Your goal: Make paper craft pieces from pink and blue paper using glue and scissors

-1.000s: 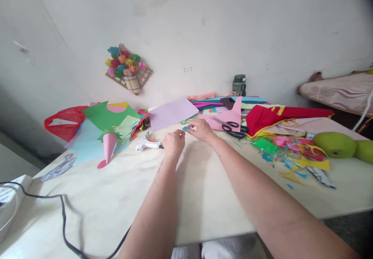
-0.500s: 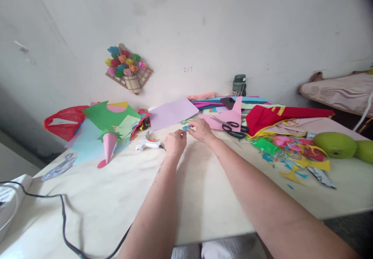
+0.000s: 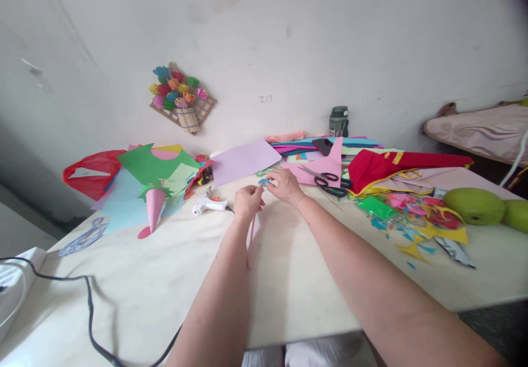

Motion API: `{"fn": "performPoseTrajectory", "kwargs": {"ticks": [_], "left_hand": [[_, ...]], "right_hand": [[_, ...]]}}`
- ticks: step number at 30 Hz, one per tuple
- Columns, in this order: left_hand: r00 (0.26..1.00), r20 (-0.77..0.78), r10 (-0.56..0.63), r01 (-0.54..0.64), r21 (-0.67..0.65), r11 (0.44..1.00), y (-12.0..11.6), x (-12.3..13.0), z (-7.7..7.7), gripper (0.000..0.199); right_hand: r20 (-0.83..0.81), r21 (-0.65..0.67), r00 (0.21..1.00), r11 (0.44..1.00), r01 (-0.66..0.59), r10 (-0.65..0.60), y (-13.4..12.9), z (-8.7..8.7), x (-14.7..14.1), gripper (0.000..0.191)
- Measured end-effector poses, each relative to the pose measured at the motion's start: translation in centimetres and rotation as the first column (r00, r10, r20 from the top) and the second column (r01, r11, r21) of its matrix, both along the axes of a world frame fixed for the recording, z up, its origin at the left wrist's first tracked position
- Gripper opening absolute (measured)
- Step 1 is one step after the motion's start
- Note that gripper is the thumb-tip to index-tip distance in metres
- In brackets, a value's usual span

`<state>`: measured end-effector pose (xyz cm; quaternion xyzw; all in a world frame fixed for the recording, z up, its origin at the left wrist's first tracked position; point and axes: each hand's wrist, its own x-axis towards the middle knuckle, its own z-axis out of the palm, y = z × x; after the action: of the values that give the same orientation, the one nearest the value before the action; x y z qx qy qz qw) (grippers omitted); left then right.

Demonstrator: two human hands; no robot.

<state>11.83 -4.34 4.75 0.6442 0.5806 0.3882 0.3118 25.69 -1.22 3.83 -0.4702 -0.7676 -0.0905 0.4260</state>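
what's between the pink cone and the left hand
The white glue gun lies on the table between the pink cone and left hand, as the head view shows.
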Motion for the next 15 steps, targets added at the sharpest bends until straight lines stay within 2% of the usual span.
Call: {"fn": "performPoseTrajectory", "kwargs": {"ticks": [1,3,6,8,10,13,15], "left_hand": [[0.988,0.15,-0.043,0.057,-0.088,0.994,0.12,-0.16,-0.06,0.035],[0.901,0.422,-0.098,0.198,-0.201,0.959,0.29,-0.49,-0.21,0.033],[0.751,0.643,-0.152,0.358,-0.203,0.911,0.22,-0.82,-0.32,0.025],[0.688,0.706,-0.168,0.403,-0.179,0.897,0.06,-0.9,-0.27,0.021],[0.657,0.733,-0.177,0.414,-0.154,0.897,-0.03,-0.92,-0.19,0.02],[0.64,0.745,-0.189,0.368,-0.081,0.926,0.12,-0.92,-0.22,0.024],[0.627,0.752,-0.202,0.305,0.002,0.952,0.34,-0.91,-0.35,0.027]], "right_hand": [[-0.012,0.0,1.0,1.0,-0.014,0.014,0.03,-0.06,0.02,0.008],[-0.045,-0.004,0.998,0.999,-0.05,0.05,0.11,-0.19,0.05,0.009],[-0.104,-0.016,0.99,0.995,-0.097,0.094,0.18,-0.3,0.11,0.012],[-0.141,-0.039,0.983,0.991,-0.127,0.12,0.11,-0.26,0.22,0.019],[-0.173,-0.063,0.976,0.987,-0.146,0.133,-0.01,-0.2,0.41,0.033],[-0.212,-0.071,0.967,0.985,-0.157,0.139,-0.05,-0.31,0.71,0.048],[-0.255,-0.086,0.959,0.984,-0.153,0.126,0.18,-0.63,0.81,0.045]]}}
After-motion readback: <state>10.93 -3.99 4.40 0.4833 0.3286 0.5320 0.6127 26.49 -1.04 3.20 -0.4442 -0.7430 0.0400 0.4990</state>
